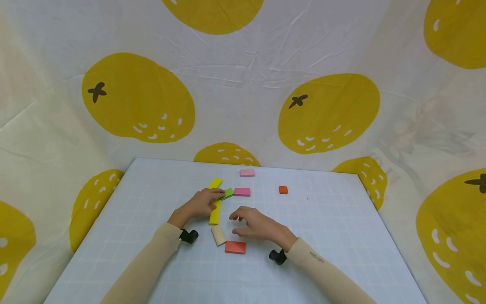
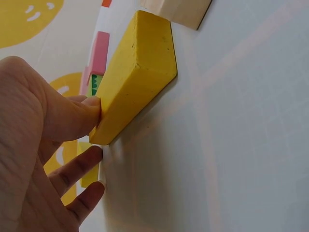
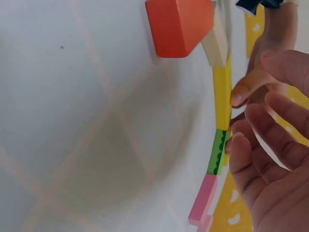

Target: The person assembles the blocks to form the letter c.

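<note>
My left hand [image 1: 202,202] is over a bent row of blocks. Its thumb touches the near yellow block [image 2: 137,72], and its fingertips are by the left end of a green block [image 1: 228,193]. The fingers partly cover where green meets yellow. Past the hand, another yellow block [image 1: 215,183] sticks out. My right hand [image 1: 258,223] hovers to the right of the row, fingers loosely bent and holding nothing. Nearer me lie a plain wood block [image 1: 218,235] and a red block [image 1: 235,247]. A pink block [image 1: 242,192] sits at the green block's right end.
Farther back on the pale checked table [image 1: 322,223] lies a light pink block [image 1: 247,173]. A small orange block [image 1: 283,190] stands apart to the right. A white cloth with yellow fruit prints [image 1: 138,99] hangs behind the table.
</note>
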Demonstrator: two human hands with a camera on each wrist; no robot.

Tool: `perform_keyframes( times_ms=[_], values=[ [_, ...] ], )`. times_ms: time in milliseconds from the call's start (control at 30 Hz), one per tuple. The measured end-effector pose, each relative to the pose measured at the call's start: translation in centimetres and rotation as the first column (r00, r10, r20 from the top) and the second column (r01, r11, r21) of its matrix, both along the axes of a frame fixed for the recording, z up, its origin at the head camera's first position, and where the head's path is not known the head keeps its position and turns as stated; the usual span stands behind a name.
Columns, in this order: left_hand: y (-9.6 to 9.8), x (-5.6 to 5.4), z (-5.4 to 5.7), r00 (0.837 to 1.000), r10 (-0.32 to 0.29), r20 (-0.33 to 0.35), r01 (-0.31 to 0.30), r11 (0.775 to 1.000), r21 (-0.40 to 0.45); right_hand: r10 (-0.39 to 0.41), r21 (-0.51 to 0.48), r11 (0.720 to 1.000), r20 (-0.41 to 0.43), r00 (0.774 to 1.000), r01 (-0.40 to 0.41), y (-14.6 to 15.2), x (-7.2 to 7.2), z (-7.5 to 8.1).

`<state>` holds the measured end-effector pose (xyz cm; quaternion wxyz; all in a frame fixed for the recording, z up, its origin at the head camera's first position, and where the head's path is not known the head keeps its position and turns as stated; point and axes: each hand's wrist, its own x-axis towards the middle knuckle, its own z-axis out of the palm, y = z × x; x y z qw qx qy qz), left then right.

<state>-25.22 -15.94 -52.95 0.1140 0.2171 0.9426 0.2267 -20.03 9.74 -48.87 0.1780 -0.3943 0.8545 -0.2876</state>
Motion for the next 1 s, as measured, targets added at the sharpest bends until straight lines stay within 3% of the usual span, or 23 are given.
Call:
perform_keyframes(
  times_ms=[567, 800, 1000],
  values=[
    [-0.2, -0.1, -0.4, 1.000, 0.007, -0.005, -0.007, 1.000, 0.001, 0.002, -0.085, 0.996, -0.022, 1.000, -0.004, -1.5, -2.5, 0.8],
    [-0.3, 0.0, -0.4, 1.000, -0.004, -0.017, 0.004, 1.000, 0.008, -0.024, -0.135, 0.990, 0.013, 1.000, 0.025, -2.1, -3.5, 1.3],
    [-0.3, 0.2, 0.0, 1.000, -0.003, -0.021, 0.003, 1.000, 0.023, -0.056, -0.136, 0.989, -0.033, 0.998, 0.051, -2.6, -4.7, 1.6]
  ],
)
